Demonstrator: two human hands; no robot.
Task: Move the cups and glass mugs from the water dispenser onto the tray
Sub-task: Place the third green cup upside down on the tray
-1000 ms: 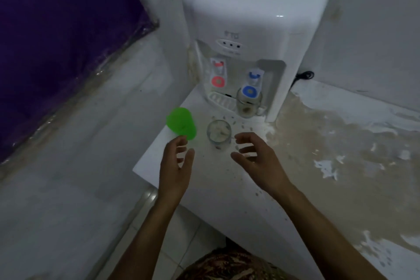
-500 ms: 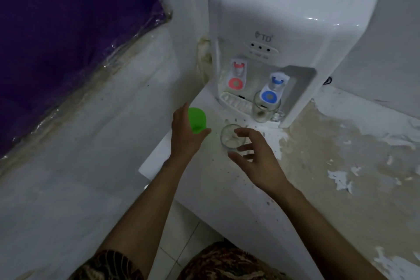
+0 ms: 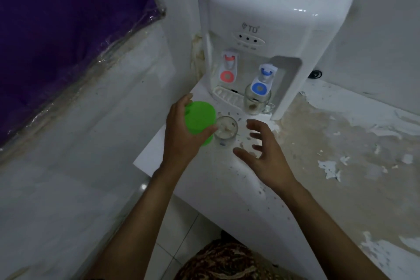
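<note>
Head view: left hand [image 3: 181, 134] grips the green cup [image 3: 199, 120], thumb across its side. Right hand [image 3: 266, 154] hovers with fingers spread, empty, just right of a glass [image 3: 225, 129] on the counter [image 3: 227, 179]. Farther off, a glass mug [image 3: 255, 103] stands under the dispenser's [image 3: 261, 7] blue tap [image 3: 260, 87].

Dim, bluish light throughout. White walls [image 3: 375, 36] meet in a corner, stained yellow-brown along the joint [image 3: 197, 52]. A white counter [image 3: 227, 179] carries a broad brown stain [image 3: 329, 143] and flaking paint patches [image 3: 331, 168]. A dark purple sheet [image 3: 56, 29] under clear plastic covers the upper left. Pale floor tiles [image 3: 181, 234] lie below the counter edge. A black cable [image 3: 316, 74] sits at the right wall.
</note>
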